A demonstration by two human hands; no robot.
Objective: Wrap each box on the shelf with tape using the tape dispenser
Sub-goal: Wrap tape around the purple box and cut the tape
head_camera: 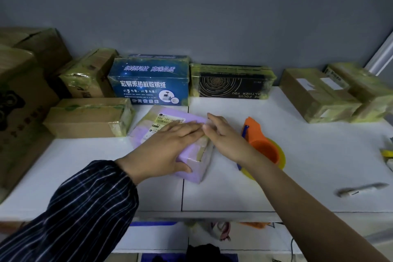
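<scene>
Head view: purple box [146, 134] lies mid-shelf [297, 166], just in front of the blue box [148, 83]. Left hand [170, 144] presses flat on its top, grip spread, fingers straight. Right hand [223, 134] touches the box's right edge, grip also spread (fingertips blurred). Orange tape dispenser [261, 144] sits just right, partly behind that wrist

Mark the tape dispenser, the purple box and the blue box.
tape dispenser [263, 148]: head view, on its orange body.
purple box [139, 136]: head view, on the top face's left part.
blue box [148, 85]: head view, on the printed front face.
</scene>
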